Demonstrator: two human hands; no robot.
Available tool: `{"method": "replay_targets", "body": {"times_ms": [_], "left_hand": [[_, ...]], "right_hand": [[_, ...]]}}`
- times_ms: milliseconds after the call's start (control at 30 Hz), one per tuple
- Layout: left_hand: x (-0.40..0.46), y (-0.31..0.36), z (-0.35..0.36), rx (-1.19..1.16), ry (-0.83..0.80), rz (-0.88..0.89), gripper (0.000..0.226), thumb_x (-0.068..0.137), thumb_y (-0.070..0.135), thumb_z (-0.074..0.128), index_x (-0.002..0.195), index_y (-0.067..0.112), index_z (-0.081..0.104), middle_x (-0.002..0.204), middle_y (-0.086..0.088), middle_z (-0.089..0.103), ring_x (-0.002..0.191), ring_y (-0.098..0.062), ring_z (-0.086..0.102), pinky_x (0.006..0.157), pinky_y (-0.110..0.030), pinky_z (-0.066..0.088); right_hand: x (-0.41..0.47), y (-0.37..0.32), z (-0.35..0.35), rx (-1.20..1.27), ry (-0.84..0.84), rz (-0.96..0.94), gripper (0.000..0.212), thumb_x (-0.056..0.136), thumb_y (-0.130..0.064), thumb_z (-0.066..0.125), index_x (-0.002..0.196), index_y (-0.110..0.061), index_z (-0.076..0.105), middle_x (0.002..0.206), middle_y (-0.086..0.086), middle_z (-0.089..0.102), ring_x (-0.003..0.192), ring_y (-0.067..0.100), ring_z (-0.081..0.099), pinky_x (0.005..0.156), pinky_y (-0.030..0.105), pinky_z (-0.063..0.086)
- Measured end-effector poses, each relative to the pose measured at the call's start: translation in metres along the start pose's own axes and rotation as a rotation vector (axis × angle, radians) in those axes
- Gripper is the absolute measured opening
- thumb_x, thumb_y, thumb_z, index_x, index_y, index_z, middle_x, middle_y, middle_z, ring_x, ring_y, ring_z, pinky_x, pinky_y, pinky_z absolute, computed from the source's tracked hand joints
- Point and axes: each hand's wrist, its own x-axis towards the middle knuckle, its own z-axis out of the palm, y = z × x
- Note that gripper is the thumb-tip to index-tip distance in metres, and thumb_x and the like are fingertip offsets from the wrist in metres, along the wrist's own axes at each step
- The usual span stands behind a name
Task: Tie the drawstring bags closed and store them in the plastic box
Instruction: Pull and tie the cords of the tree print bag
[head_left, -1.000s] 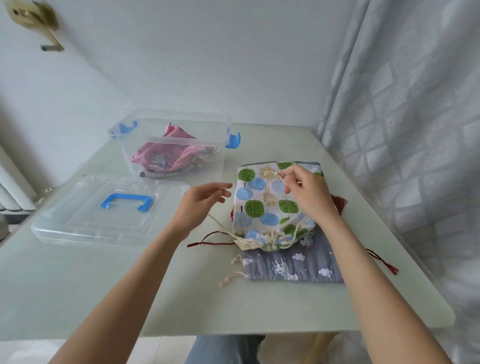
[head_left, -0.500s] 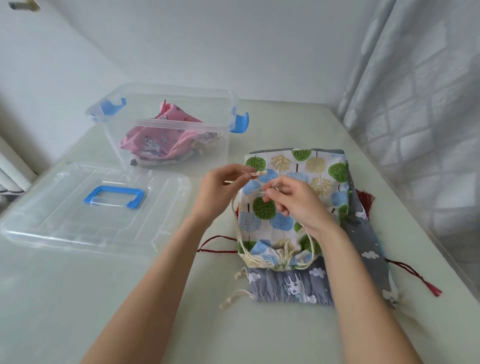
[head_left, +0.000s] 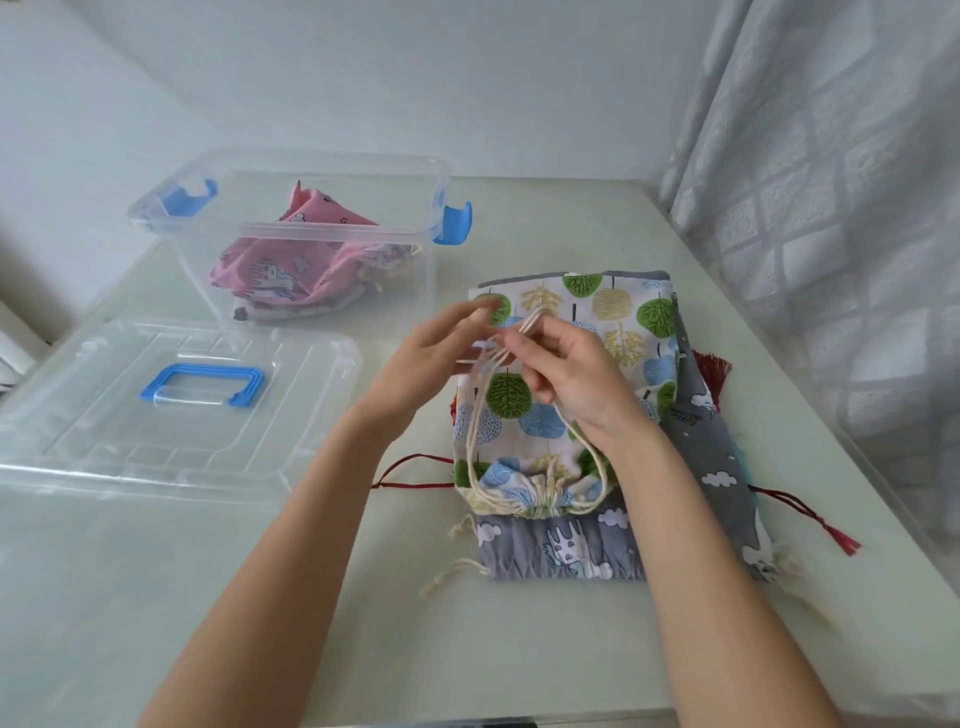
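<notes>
Red bag (head_left: 707, 370) mostly hidden underneath

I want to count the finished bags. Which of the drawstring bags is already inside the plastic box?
The pink bag, lying in the clear plastic box. The tree-print bag and the grey bag under it lie on the table.

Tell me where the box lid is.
In the head view, the clear lid lies flat on the table's left side, just in front of the plastic box.
</notes>
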Motion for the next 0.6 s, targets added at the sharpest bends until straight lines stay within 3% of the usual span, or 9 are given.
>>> {"method": "replay_targets", "body": {"times_ms": [100,200,333,500,600], "left_hand": [[-0.009,-0.013,-0.005,0.068,-0.026,-0.026,0.022,0.093,0.021,0.053,0.110,0.013,0.064,0.096,-0.008,0.069,0.082,-0.010,0.065,0.078,-0.023,0.052],[-0.008,-0.014,-0.006,0.096,0.107,0.038,0.009,0.089,0.017,0.060,0.092,0.016,0.068,0.077,0.001,0.067,0.067,-0.001,0.060,0.066,-0.014,0.048],[-0.008,-0.015,-0.002,0.159,0.215,0.103,0.010,0.086,0.016,0.064,0.083,0.023,0.070,0.076,-0.001,0.068,0.066,-0.003,0.057,0.066,-0.017,0.048],[-0.019,-0.007,0.007,-0.049,0.144,0.142,0.014,0.080,0.009,0.071,0.089,0.018,0.066,0.082,0.002,0.067,0.076,-0.008,0.061,0.075,-0.022,0.052],[-0.021,-0.013,0.016,0.035,0.048,0.053,0.040,0.071,0.016,0.080,0.106,0.019,0.061,0.095,-0.002,0.067,0.085,-0.012,0.065,0.079,-0.026,0.055]], "right_hand": [[0.000,0.001,-0.003,-0.020,0.000,-0.007,0.009,0.091,-0.013,0.057,0.090,-0.007,0.064,0.058,0.000,0.054,0.048,0.007,0.042,0.042,0.019,0.031],[0.001,0.002,-0.003,-0.011,0.052,0.024,0.007,0.092,-0.009,0.055,0.091,-0.009,0.062,0.067,0.001,0.061,0.047,0.007,0.041,0.040,0.017,0.029],[0.002,0.004,-0.004,-0.092,0.126,0.044,0.013,0.094,-0.009,0.052,0.100,-0.012,0.063,0.071,0.003,0.059,0.049,0.007,0.038,0.044,0.015,0.031],[-0.003,0.000,-0.006,-0.012,0.084,0.067,0.020,0.095,-0.020,0.051,0.083,-0.013,0.066,0.059,-0.006,0.044,0.047,0.006,0.034,0.043,0.015,0.024],[-0.006,-0.003,-0.011,0.157,0.064,0.089,0.020,0.093,-0.022,0.053,0.085,-0.006,0.062,0.057,-0.007,0.046,0.044,0.005,0.035,0.041,0.016,0.023]]}}
